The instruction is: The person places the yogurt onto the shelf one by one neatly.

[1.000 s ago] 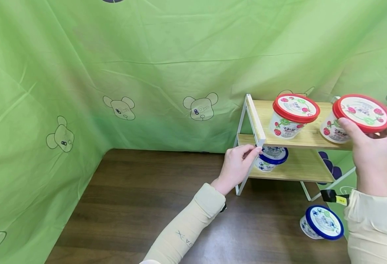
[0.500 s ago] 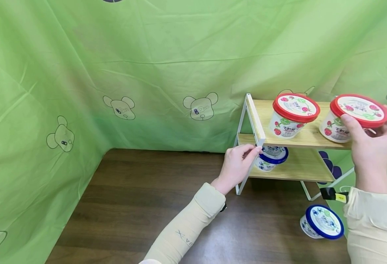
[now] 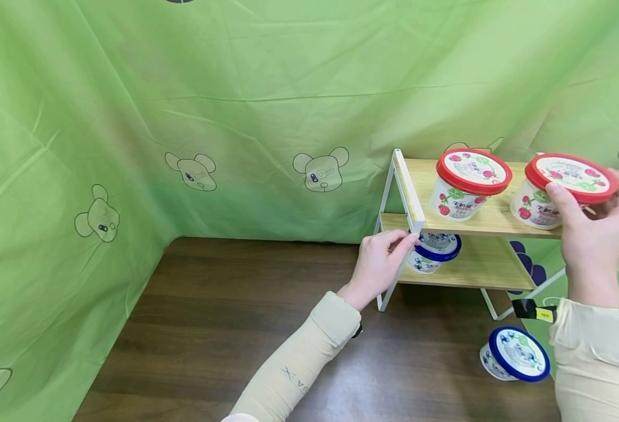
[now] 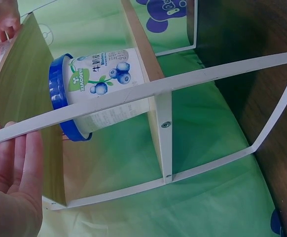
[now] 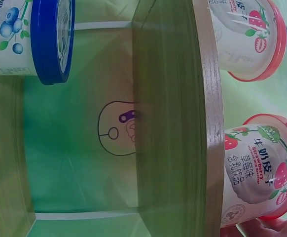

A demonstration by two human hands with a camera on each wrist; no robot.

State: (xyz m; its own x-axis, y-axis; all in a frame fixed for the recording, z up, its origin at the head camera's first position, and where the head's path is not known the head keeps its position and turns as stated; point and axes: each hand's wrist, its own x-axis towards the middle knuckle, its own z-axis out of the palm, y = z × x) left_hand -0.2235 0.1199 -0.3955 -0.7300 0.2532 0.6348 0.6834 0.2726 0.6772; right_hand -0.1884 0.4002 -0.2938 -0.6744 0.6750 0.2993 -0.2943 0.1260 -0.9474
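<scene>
My right hand (image 3: pixel 597 231) grips a white tub with a red lid (image 3: pixel 573 176) and strawberry pictures, thumb on the near side, fingers round the far side. In the right wrist view this strawberry tub (image 5: pixel 262 173) sits at the upper board's edge. A second strawberry tub (image 3: pixel 470 181) stands to its left on the upper board (image 3: pixel 499 217) of a two-tier shelf. My left hand (image 3: pixel 378 264) pinches the white metal frame (image 3: pixel 416 220) at the shelf's left front. Behind that frame, a blue-lidded blueberry tub (image 4: pixel 109 76) stands on the lower board (image 3: pixel 478 272), its lid partly hidden in the head view.
Another blueberry tub with a blue lid (image 3: pixel 517 354) is on the brown wood-grain table (image 3: pixel 225 328), in front of the shelf and close to my right sleeve (image 3: pixel 594 351). A green cloth with bear drawings (image 3: pixel 267 117) hangs behind and at the left.
My right hand has shifted slightly left with the strawberry tub, bringing it closer to the other one. The left hand keeps its place on the frame.
</scene>
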